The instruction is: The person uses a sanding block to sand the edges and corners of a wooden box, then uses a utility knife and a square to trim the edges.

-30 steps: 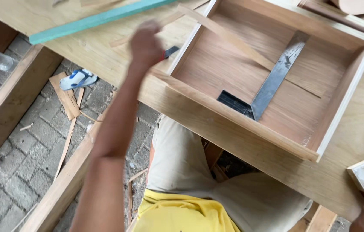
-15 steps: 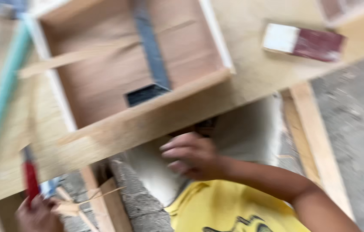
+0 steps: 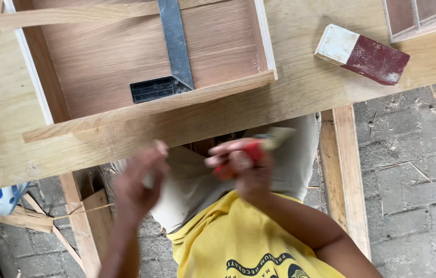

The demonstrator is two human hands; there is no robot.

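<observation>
My right hand [image 3: 243, 170] is shut on a red-handled brush [image 3: 272, 141], held in front of my waist just below the workbench edge. Motion-blurred, my left hand [image 3: 138, 185] is close beside it with fingers curled; whether it holds anything I cannot tell. On the workbench [image 3: 300, 87] above both hands lies a shallow wooden box [image 3: 32, 67]. A metal try square [image 3: 175, 41] with a black stock rests inside it. A loose wood strip [image 3: 151, 105] lies along the box's near side.
A red and white sanding block [image 3: 362, 54] lies on the bench to the right. Part of another wooden frame [image 3: 418, 18] shows at the top right. A bench rail [image 3: 349, 170] runs down over the brick floor [image 3: 413, 170]. Wood scraps and a blue-white bottle [image 3: 7, 198] lie lower left.
My left hand drew back from the bench's left side with the red-handled brush. The brush is now in my right hand at my waist. My view has swung over the box.
</observation>
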